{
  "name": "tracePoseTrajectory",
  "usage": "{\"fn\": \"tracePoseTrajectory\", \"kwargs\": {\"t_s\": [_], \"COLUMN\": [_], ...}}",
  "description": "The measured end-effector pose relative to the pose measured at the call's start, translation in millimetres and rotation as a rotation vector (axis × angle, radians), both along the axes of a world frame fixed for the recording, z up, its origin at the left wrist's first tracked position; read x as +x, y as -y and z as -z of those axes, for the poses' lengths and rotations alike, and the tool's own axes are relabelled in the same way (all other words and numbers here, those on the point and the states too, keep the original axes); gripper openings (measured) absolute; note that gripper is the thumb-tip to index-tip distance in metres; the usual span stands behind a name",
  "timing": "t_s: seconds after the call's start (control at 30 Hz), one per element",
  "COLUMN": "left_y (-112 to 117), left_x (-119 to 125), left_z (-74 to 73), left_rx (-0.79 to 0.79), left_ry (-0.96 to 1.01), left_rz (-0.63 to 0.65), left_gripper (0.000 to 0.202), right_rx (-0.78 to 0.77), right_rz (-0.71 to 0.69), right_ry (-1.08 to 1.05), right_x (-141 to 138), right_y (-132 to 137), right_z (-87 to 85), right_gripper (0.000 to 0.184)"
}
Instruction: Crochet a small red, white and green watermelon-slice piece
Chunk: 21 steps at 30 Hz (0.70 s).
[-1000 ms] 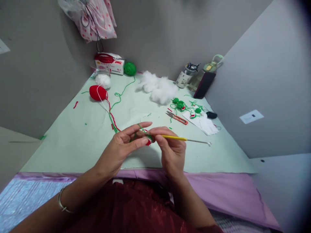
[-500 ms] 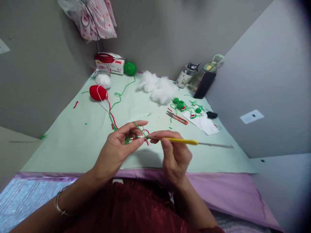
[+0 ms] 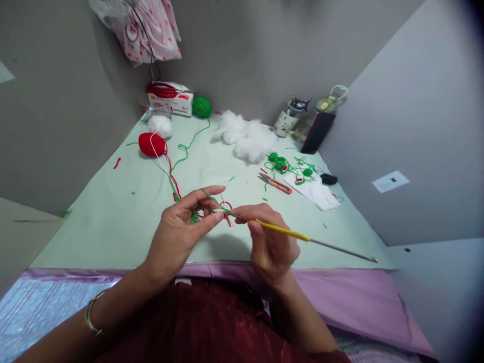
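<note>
Between the thumb and fingers of my left hand point(image 3: 179, 227) is a small piece of crochet work point(image 3: 218, 210) in white, green and red yarn. A green strand runs over my raised left index finger down to the piece. My right hand point(image 3: 273, 242) is closed around the yellow grip of a long crochet hook point(image 3: 285, 230). The hook's near tip meets the piece at my left fingertips; its metal far end point(image 3: 348, 252) sticks out to the right. Loose red yarn point(image 3: 227, 205) loops by the work. The stitches are too small to make out.
A red yarn ball point(image 3: 151, 144), a white yarn ball point(image 3: 160, 126) and a green yarn ball point(image 3: 201, 107) lie at the back left. White stuffing point(image 3: 255, 141) is at the back. Orange thread snips point(image 3: 276, 183), green crocheted bits point(image 3: 280, 163) and white tissue point(image 3: 312, 190) lie right. A phone point(image 3: 318, 132) leans against a bottle point(image 3: 328, 103).
The crochet hook has tilted, its far end swinging down and to the right. My left index finger has shifted slightly left, with the green strand still over it.
</note>
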<state>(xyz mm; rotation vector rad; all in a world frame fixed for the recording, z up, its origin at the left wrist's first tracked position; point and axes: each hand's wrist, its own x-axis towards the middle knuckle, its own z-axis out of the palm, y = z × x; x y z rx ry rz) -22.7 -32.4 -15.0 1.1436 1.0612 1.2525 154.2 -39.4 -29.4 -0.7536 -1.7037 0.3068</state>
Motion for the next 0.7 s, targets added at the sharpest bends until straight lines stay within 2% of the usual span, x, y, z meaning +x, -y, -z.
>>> {"fn": "tracePoseTrajectory", "kwargs": {"t_s": [0.13,0.3,0.37,0.7], "left_y": [0.5,1.4,1.2,0.6], "left_x": [-2.9,-5.8,-6.0,-6.7], "left_z": [-4.6,-6.0,-4.3,-0.5], "left_rx": [0.039,-0.009,-0.020,0.005], "left_ry": [-0.098,-0.046,-0.034,-0.097], "left_rz": [-0.037,0.070,0.086,0.110], "left_gripper": [0.026,0.031,0.032,0.030], "right_rx": [-0.022,-0.264,-0.311,-0.302], "right_rz": [-0.047,-0.079,-0.093,-0.075], "right_ry": [-0.013,-0.313,-0.371,-0.364], "right_x": [0.2,-2.6,-2.9,-3.1], "right_y": [3.0,4.0,2.7,3.1], "right_z": [-3.9,-7.7,-7.6,-6.7], "right_gripper": [0.027,0.022,0.020,0.019]}}
